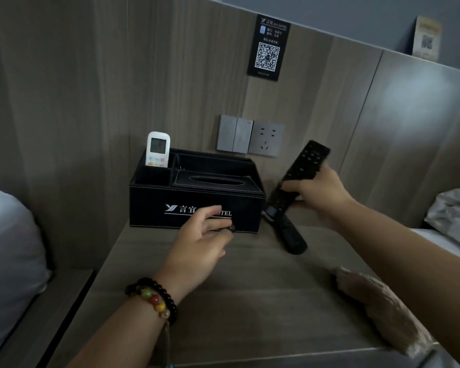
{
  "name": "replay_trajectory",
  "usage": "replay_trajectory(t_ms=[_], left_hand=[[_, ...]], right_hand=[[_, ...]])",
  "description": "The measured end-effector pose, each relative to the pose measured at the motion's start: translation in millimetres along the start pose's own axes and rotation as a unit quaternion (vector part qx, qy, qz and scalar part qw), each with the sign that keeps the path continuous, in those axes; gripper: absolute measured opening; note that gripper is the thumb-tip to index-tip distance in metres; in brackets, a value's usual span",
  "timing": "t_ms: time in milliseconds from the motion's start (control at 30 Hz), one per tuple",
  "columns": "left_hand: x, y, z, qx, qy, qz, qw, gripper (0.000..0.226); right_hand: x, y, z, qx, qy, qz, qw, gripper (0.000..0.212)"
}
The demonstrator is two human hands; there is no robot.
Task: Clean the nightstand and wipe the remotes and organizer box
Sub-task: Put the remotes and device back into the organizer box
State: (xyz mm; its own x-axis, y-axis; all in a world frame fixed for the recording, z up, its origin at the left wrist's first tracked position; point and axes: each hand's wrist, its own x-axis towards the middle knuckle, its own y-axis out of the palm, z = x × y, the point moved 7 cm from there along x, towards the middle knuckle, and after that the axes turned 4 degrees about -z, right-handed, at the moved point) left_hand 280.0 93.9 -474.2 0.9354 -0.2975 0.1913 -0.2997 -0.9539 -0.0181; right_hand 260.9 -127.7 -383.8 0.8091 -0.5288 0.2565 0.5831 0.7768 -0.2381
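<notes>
A black organizer box (197, 197) with a tissue slot stands at the back of the wooden nightstand (250, 288). A white air-conditioner remote (157, 150) stands upright in its back left compartment. My right hand (316, 193) grips a long black remote (307, 160) and holds it tilted in the air to the right of the box. A second black remote (287, 232) lies on the nightstand below it. My left hand (202, 243) hovers in front of the box with its fingers apart, holding nothing. A brown cloth (383, 309) lies at the nightstand's front right.
Grey wall switches and a socket (250, 135) sit on the wood panel behind the box, with a black QR card (268, 47) above. White pillows flank the nightstand, one at the left (8, 256) and one at the right (454, 211).
</notes>
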Motion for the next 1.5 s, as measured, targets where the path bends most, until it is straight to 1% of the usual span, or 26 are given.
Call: replay_trajectory(t_ms=[33,100,167,200,233,300,400,433,467,567,633,700,733,800,867,933,1000,1167,1300,1367,1500], left_hand=[[0.9,-1.9,-1.8,-0.044,-0.01,-0.007,0.999,0.046],[0.9,-8.8,-8.7,-0.113,-0.01,-0.026,0.993,0.044],[-0.3,-21.1,-16.6,-0.154,0.015,-0.055,0.987,0.038],[-0.4,-29.3,-19.7,-0.154,0.034,-0.074,0.985,0.034],[-0.2,-38.6,-21.7,-0.143,0.053,-0.097,0.983,0.03],[0.6,-58.2,-20.5,-0.123,0.078,-0.143,0.979,0.027],[-1.3,-85.3,-15.7,-0.091,0.109,-0.199,0.97,0.03],[-2.0,-92.4,-13.7,-0.079,0.117,-0.21,0.968,0.032],[-2.3,-98.7,-11.2,-0.07,0.12,-0.218,0.966,0.034],[-2.1,-113.9,-7.1,-0.063,0.131,-0.233,0.962,0.037],[-1.0,-119.8,-7.7,-0.037,0.142,-0.234,0.961,0.04],[-0.7,-120.9,-6.7,-0.001,0.137,-0.228,0.964,0.052],[-0.8,-120.3,-5.5,0.028,0.131,-0.226,0.965,0.06],[-0.8,-115.0,-3.9,0.113,0.127,-0.216,0.962,0.073],[0.6,-105.7,1.7,0.168,0.109,-0.188,0.962,0.083],[2.7,-98.3,9.5,0.186,0.078,-0.156,0.967,0.088],[5.3,-96.1,15.3,0.189,0.068,-0.136,0.97,0.091],[7.9,-104.5,21.0,0.153,0.016,-0.123,0.98,0.092],[8.8,-106.3,22.2,0.131,0.014,-0.124,0.983,0.092],[9.5,-105.4,22.7,0.133,0.012,-0.122,0.983,0.092],[10.9,-105.4,24.3,0.12,0.006,-0.123,0.985,0.092]], right_hand=[[-8.7,17.2,12.5,0.025,-0.013,0.043,0.999,0.033],[-26.0,50.1,34.1,0.071,-0.033,0.119,0.99,0.041],[-37.6,78.5,45.9,0.107,-0.043,0.167,0.979,0.047],[-40.8,90.9,48.8,0.117,-0.045,0.179,0.976,0.049],[-42.9,102.1,51.7,0.124,-0.047,0.186,0.974,0.052],[-45.2,119.6,57.5,0.118,-0.056,0.172,0.976,0.061],[-45.4,138.7,60.5,0.102,-0.056,0.136,0.984,0.086],[-46.6,145.0,61.1,0.093,-0.061,0.128,0.986,0.091],[-47.5,151.0,62.3,0.078,-0.071,0.12,0.987,0.089],[-47.5,167.1,67.8,0.072,-0.079,0.111,0.988,0.068],[-39.4,176.8,72.3,0.093,-0.055,0.103,0.989,0.061],[-25.0,182.8,81.0,0.117,-0.042,0.077,0.989,0.059],[-16.8,183.9,87.1,0.129,-0.05,0.055,0.989,0.06],[-1.9,183.0,101.6,0.135,-0.098,0.0,0.986,0.063],[6.1,183.4,114.1,0.128,-0.163,-0.055,0.977,0.065],[12.4,189.9,117.9,0.114,-0.204,-0.09,0.968,0.067],[17.8,200.1,116.0,0.085,-0.214,-0.105,0.967,0.07],[30.6,223.5,112.9,-0.002,-0.233,-0.079,0.969,0.074],[34.7,236.6,110.8,-0.038,-0.243,-0.057,0.967,0.076],[38.8,242.2,112.9,-0.06,-0.245,-0.037,0.967,0.073],[46.0,258.6,109.6,-0.121,-0.233,0.033,0.964,0.063]])
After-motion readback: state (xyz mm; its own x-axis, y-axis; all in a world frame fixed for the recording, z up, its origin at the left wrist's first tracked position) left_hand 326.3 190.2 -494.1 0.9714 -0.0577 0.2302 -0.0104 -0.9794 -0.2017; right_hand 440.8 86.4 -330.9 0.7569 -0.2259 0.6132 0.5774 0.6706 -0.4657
